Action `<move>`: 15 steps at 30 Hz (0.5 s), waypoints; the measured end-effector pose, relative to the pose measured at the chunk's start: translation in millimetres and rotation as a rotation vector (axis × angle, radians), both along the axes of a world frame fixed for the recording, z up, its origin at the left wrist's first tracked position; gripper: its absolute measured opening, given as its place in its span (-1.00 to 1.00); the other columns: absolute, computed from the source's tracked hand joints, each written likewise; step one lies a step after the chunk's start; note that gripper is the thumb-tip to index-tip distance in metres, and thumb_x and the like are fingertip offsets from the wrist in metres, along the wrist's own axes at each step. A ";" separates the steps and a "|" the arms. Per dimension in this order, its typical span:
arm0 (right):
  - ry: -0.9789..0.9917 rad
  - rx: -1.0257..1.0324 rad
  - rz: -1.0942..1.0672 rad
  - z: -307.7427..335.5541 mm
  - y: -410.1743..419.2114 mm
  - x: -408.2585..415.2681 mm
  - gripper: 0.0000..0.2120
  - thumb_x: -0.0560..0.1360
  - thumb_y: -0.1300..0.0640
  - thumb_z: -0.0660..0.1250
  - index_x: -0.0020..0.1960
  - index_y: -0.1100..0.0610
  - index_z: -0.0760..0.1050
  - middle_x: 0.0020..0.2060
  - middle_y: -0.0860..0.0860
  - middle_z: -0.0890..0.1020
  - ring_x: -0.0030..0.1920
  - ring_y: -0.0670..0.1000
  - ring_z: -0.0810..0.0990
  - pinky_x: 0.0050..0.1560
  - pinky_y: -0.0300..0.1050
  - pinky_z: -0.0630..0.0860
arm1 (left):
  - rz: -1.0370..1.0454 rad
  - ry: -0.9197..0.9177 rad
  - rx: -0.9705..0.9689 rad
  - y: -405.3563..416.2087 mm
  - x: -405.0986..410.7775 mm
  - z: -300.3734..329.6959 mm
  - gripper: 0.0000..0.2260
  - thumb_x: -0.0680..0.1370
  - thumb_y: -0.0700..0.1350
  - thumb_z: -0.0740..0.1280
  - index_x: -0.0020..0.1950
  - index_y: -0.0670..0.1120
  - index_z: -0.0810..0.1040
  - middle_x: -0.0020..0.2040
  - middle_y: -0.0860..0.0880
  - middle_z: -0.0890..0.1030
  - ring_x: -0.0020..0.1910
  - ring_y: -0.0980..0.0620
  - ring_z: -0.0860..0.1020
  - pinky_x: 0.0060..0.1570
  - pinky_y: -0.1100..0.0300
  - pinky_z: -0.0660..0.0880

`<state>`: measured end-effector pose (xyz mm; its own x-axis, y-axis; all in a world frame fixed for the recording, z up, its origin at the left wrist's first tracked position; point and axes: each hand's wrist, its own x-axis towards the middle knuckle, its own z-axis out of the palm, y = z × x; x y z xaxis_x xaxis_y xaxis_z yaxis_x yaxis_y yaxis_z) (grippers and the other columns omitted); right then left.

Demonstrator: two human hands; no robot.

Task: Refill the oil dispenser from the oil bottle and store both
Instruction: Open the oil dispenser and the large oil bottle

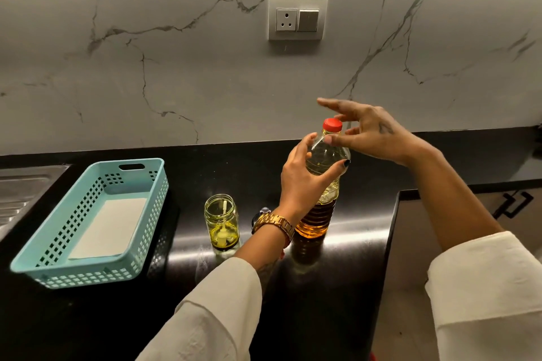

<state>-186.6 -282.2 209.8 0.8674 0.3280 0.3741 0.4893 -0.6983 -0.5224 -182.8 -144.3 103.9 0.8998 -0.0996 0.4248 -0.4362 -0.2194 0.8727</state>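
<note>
Oil bottle [321, 184] stands upright on the black counter [360, 243], right of centre, with its red cap [332, 125] on the neck. I have my left hand [305, 176] wrapped around its upper body, fingers and thumb curled on the clear plastic above the oil line, so the bottle is steadied. My right hand [372, 135] is spread just beside the cap, fingers loose; a fingertip or two may touch the cap's edge, but it grips nothing that I can see.

Just left of the bottle sits the oil dispenser [221, 223], a small glass jar with an open mouth, a little yellow oil at the bottom and a pale tube standing inside. Something dark with a clear knob [264, 211] lies behind my left wrist, possibly the dispenser's top, though I cannot tell. Further left a teal basket [58, 267] waits on the counter, holding only a white liner [111, 228], and a steel sink [17, 193] shows at the far left edge.

I judge this to be the cap step. Whether I am about to unscrew it or have just closed it, I cannot say from here; the low oil in the jar suggests pouring is not yet done. If so, the next move calls for pinching the cap with my right fingers and twisting while my left holds the bottle from turning, then tilting it carefully over the jar's mouth.
</note>
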 end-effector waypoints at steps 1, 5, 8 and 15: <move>-0.028 0.015 -0.027 0.3 0.1 -0.3 -0.36 0.41 0.01 0.41 0.42 0.01 0.26 0.35 0.03 0.41 0.20 -0.05 0.46 0.08 -0.14 0.50 | 0.001 0.001 0.001 -0.2 -0.2 0.5 -0.39 0.41 0.10 0.44 0.40 0.03 0.31 0.34 -0.02 0.41 0.25 0.05 0.44 0.13 0.19 0.49; -0.281 0.008 -0.253 -11.5 11.4 1.0 -0.46 0.34 -0.18 0.38 0.16 0.16 0.52 0.02 0.12 0.60 -0.09 -0.03 0.55 -0.13 -0.24 0.51 | 0.003 0.002 0.006 -0.1 -1.0 1.5 -0.37 0.41 0.10 0.44 0.42 0.04 0.29 0.36 -0.03 0.39 0.25 0.06 0.43 0.13 0.21 0.47; -0.314 0.009 -0.253 -15.1 11.9 2.0 -0.65 0.40 -0.03 0.41 0.07 0.17 0.59 -0.07 0.12 0.64 -0.11 0.00 0.60 -0.09 -0.17 0.56 | 0.006 -0.002 0.012 0.4 -0.1 0.9 -0.37 0.41 0.10 0.44 0.41 0.03 0.29 0.36 -0.03 0.40 0.25 0.06 0.44 0.12 0.24 0.47; -0.087 0.059 -0.089 -1.7 3.4 -0.6 -0.38 0.37 -0.08 0.40 0.36 0.08 0.35 0.24 0.08 0.50 0.12 -0.04 0.53 0.00 -0.27 0.51 | 0.000 -0.006 0.004 0.0 -1.4 2.1 -0.39 0.41 0.08 0.44 0.40 0.03 0.30 0.35 -0.01 0.41 0.24 0.08 0.43 0.07 0.34 0.42</move>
<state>-187.2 -278.8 208.1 0.8554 0.2269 0.4657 0.4725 -0.7103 -0.5217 -184.2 -144.3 106.0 0.8974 -0.1016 0.4293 -0.4411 -0.2227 0.8694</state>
